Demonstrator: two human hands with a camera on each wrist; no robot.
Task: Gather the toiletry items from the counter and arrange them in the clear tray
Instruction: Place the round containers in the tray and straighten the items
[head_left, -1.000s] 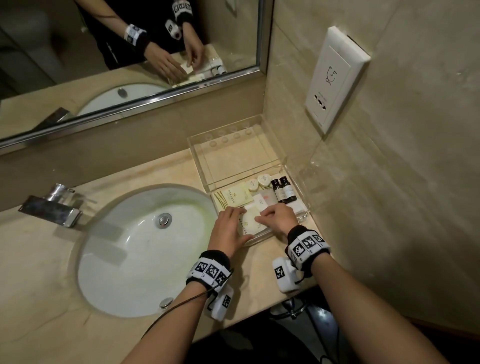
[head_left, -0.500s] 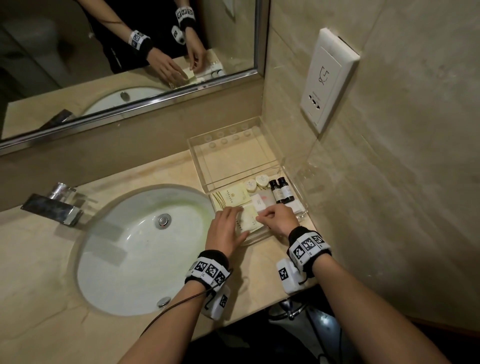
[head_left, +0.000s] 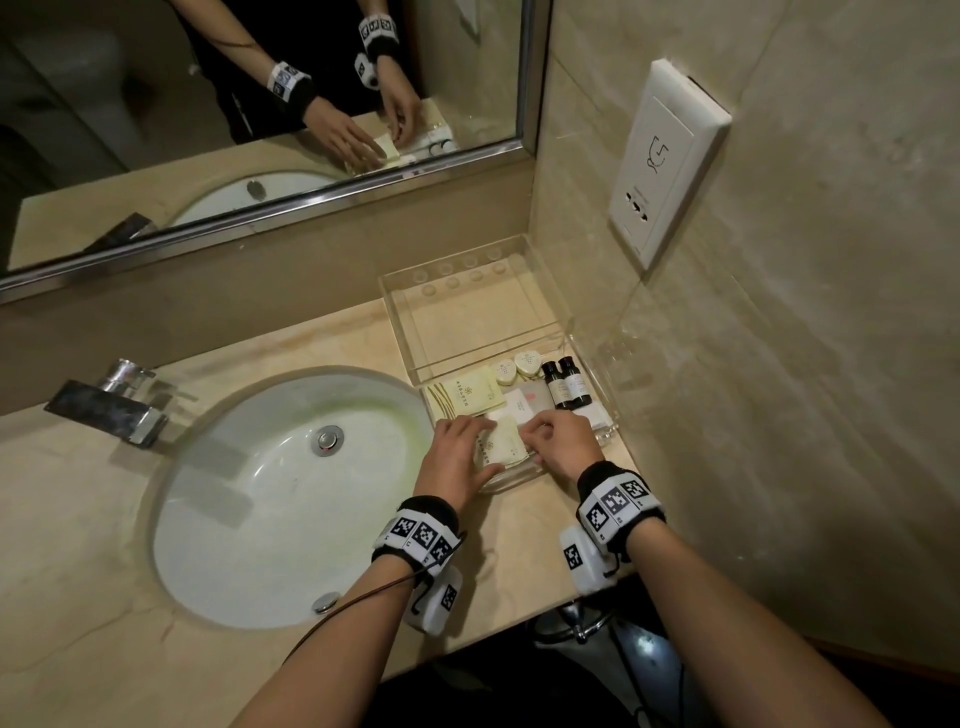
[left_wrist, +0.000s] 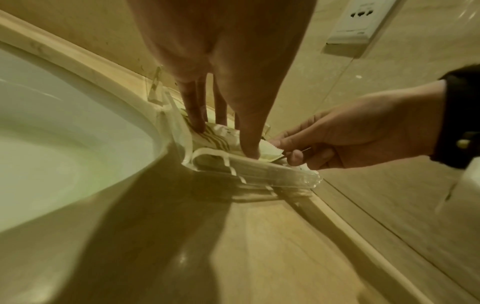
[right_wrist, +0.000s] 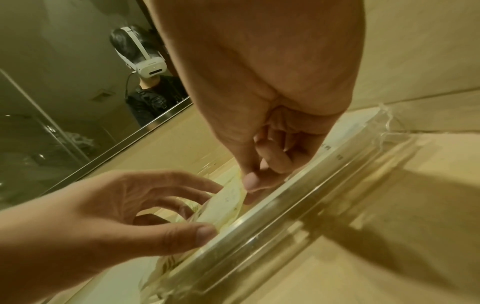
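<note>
The clear tray (head_left: 402, 322) stands on the counter between the sink and the right wall. Its near half holds a large yellow packet (head_left: 465, 392), two round soaps (head_left: 517, 366), two dark bottles (head_left: 566, 384) and white packets. A pale yellow packet (head_left: 501, 441) lies at the tray's near end. My left hand (head_left: 454, 452) presses on its left side with straight fingers (left_wrist: 197, 115). My right hand (head_left: 558, 439) pinches its right edge (left_wrist: 271, 151) between thumb and curled fingers (right_wrist: 253, 181). The tray's near rim (right_wrist: 285, 205) runs just below both hands.
The white sink (head_left: 249, 493) with a chrome tap (head_left: 111, 402) lies left of the tray. A mirror (head_left: 260, 104) hangs behind it. The tiled wall with a white socket plate (head_left: 665, 161) rises right beside the tray. The counter's front edge (head_left: 493, 623) is close behind my wrists.
Both hands have stayed on the pale yellow packet at the tray's near end. Only the head view has shifted a little.
</note>
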